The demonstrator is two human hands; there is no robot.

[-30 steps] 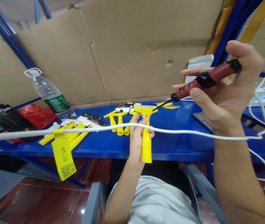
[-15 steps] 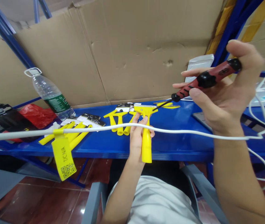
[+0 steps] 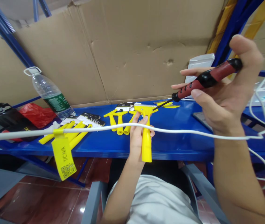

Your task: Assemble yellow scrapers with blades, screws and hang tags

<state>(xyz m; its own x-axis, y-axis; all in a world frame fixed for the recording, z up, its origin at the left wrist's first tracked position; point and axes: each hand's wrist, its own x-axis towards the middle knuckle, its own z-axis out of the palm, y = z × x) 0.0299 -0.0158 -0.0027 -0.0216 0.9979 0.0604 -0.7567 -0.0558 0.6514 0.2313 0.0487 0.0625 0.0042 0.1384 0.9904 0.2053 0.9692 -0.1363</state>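
Observation:
My left hand (image 3: 136,138) is closed around a yellow scraper (image 3: 147,146), its wide head up and its handle pointing down toward me. In my right hand (image 3: 230,93) is a red and black screwdriver (image 3: 193,87), held between the thumb and fingers with its butt against a bent finger. The screwdriver's thin shaft slants down to the right end of the scraper's head and appears to touch it. Several more yellow scrapers (image 3: 120,123) lie on the blue table (image 3: 176,137) just behind my left hand.
A white cable (image 3: 193,132) with a yellow tag (image 3: 63,158) crosses in front of the table. At left stand a water bottle (image 3: 53,93), a red plastic bag (image 3: 36,115) and packaged yellow handles (image 3: 76,132). A cardboard sheet (image 3: 146,46) backs the table; a dark flat device (image 3: 202,119) lies at right.
The screwdriver's handle has turned about its axis in my right hand, and my fingers have shifted slightly. The scraper in my left hand stays where it was.

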